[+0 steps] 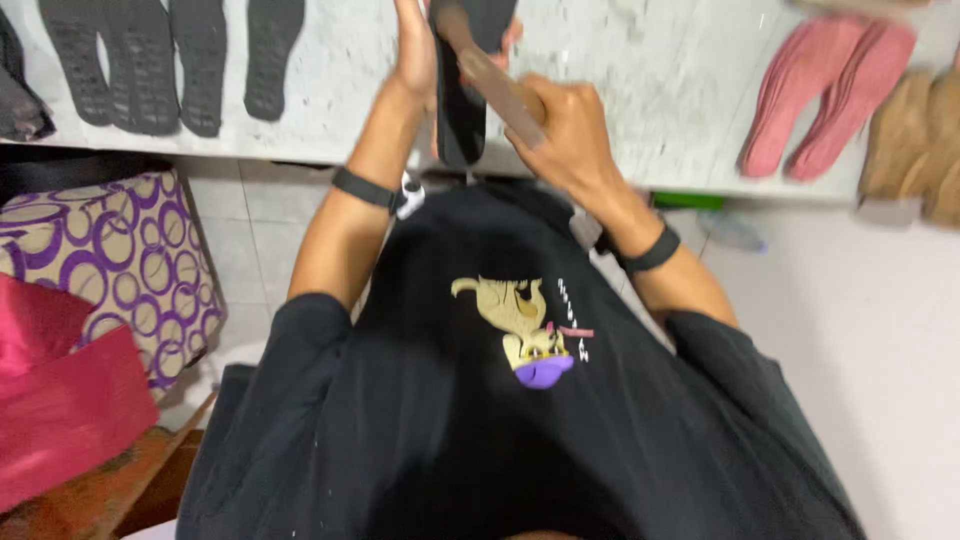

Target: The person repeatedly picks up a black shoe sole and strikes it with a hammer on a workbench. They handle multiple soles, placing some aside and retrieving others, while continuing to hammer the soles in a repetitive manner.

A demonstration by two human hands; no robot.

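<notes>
My left hand (417, 50) holds a black shoe sole (462, 110) upright on its edge over the white marble table (650, 90). My right hand (562, 125) grips a brown wooden tool handle (495, 85) that lies across the sole. Both wrists wear black bands. The top of the sole and the tool's head are cut off by the frame's upper edge.
Several dark soles (160, 60) lie in a row at the table's far left. Pink soles (835, 95) and tan soles (915, 140) lie at the right. A purple-ringed cushion (110, 260) and red cloth (60, 400) sit on my left over a white tiled floor.
</notes>
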